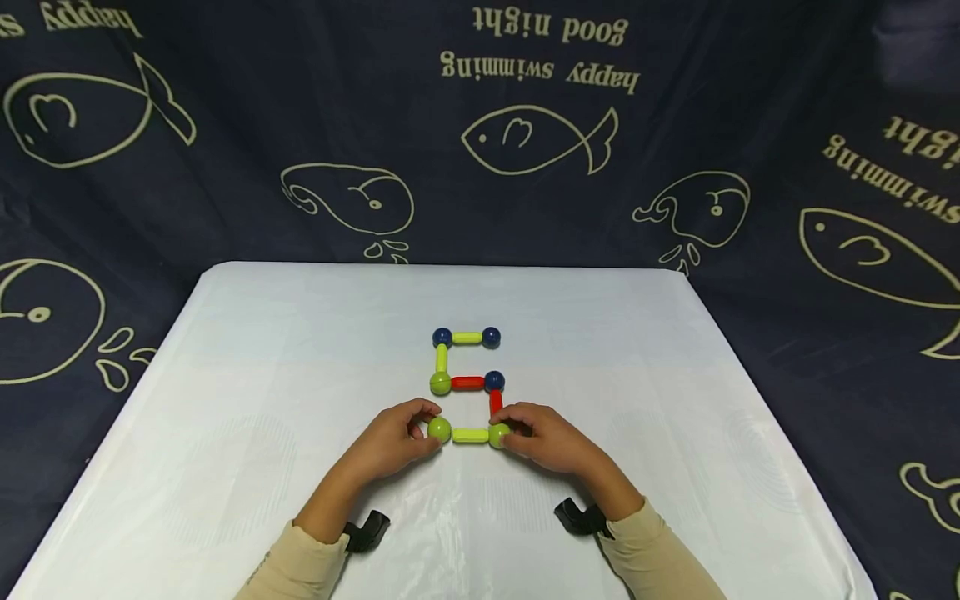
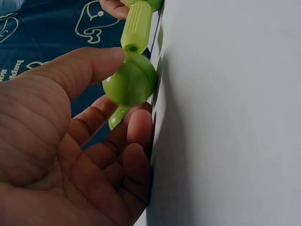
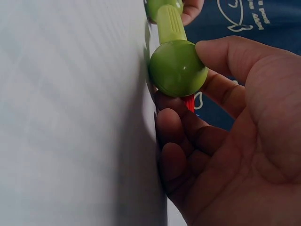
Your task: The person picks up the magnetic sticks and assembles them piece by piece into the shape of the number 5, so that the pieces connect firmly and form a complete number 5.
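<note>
My left hand pinches a green ball between thumb and fingers at the table surface. A yellow-green rod lies just right of that ball, its near end facing it with a thin gap in the head view. At the rod's other end is a second green ball, held by the thumb and fingers of my right hand. From this ball a red rod runs up to a dark blue ball; my right fingers partly cover the lower end of that rod.
Farther back, a red rod joins the blue ball to a green ball. Another yellow-green rod leads up to a blue ball, then a rod and a blue ball. All lie on a white-covered table.
</note>
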Demonstrator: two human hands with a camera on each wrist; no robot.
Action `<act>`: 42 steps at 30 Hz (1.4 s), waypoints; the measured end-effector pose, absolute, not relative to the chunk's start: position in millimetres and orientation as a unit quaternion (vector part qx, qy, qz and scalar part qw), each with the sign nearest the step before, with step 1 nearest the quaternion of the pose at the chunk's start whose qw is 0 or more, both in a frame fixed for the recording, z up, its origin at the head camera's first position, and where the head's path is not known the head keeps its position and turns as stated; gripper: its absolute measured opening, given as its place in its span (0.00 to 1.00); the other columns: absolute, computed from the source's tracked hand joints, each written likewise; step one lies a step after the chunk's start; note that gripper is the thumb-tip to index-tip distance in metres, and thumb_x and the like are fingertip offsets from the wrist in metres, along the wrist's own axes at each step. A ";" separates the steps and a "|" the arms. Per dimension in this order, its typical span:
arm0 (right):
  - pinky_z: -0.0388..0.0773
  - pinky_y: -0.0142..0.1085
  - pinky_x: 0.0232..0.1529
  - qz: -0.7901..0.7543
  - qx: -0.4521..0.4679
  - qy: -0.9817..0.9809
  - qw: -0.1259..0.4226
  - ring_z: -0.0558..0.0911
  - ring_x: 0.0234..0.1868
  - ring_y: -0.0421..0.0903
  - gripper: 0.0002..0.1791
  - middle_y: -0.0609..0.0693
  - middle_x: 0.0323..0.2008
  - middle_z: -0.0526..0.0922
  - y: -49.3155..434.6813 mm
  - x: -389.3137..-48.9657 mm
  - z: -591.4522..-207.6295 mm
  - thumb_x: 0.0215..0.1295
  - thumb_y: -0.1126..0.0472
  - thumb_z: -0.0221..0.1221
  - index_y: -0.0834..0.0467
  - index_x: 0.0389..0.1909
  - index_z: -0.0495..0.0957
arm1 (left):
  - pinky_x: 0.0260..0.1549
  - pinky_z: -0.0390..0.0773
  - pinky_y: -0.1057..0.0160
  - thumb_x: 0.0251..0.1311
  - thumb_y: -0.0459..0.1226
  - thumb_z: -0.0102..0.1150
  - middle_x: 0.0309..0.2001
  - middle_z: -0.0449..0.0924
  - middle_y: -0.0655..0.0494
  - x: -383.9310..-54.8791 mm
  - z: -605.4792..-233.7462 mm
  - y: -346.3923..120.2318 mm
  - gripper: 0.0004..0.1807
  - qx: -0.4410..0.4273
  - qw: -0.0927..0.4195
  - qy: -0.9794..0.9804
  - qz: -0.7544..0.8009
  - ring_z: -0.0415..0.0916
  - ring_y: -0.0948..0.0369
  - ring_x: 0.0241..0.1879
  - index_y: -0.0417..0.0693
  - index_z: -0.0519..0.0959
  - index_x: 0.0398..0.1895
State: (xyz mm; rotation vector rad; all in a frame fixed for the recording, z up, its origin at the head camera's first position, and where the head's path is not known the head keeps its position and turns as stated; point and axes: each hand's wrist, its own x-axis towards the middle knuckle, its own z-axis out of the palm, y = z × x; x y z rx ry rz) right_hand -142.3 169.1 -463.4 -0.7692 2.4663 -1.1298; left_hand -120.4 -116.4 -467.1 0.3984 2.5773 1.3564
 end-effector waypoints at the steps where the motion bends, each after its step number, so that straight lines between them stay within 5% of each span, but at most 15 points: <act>1: 0.74 0.36 0.40 -0.396 -0.270 0.863 0.160 0.75 0.38 0.42 0.13 0.39 0.38 0.77 169.1 -142.5 -463.1 0.68 0.59 0.61 0.49 0.52 0.81 | 0.30 0.72 0.65 0.55 0.35 0.71 0.38 0.80 0.59 -120.4 -467.0 -116.1 0.21 0.134 0.100 0.873 0.459 0.72 0.63 0.31 0.44 0.80 0.52; 10: 0.74 0.36 0.41 -0.392 -0.278 0.863 0.156 0.74 0.39 0.42 0.12 0.40 0.39 0.77 169.0 -145.4 -463.7 0.68 0.59 0.61 0.51 0.52 0.81 | 0.30 0.72 0.65 0.55 0.37 0.72 0.42 0.81 0.59 -122.3 -467.8 -116.5 0.20 0.128 0.100 0.874 0.458 0.72 0.63 0.32 0.46 0.80 0.52; 18: 0.74 0.36 0.41 -0.394 -0.274 0.863 0.158 0.74 0.39 0.41 0.13 0.39 0.39 0.77 169.5 -145.1 -464.0 0.68 0.60 0.61 0.50 0.52 0.81 | 0.30 0.70 0.65 0.55 0.37 0.71 0.31 0.76 0.61 -122.0 -467.5 -116.0 0.15 0.135 0.106 0.874 0.455 0.71 0.62 0.31 0.48 0.81 0.45; 28: 0.73 0.36 0.40 -0.398 -0.275 0.861 0.158 0.74 0.38 0.41 0.13 0.40 0.38 0.77 170.4 -143.1 -465.1 0.69 0.59 0.61 0.51 0.52 0.81 | 0.31 0.70 0.64 0.54 0.38 0.72 0.30 0.75 0.62 -120.8 -470.7 -116.0 0.12 0.150 0.105 0.879 0.440 0.70 0.64 0.31 0.52 0.81 0.41; 42: 0.74 0.36 0.43 -0.387 -0.294 0.858 0.166 0.75 0.40 0.41 0.16 0.40 0.42 0.78 173.9 -143.8 -462.5 0.69 0.59 0.61 0.52 0.56 0.80 | 0.32 0.72 0.65 0.57 0.40 0.70 0.32 0.76 0.63 -119.2 -467.9 -117.3 0.12 0.142 0.110 0.879 0.442 0.71 0.64 0.32 0.51 0.81 0.44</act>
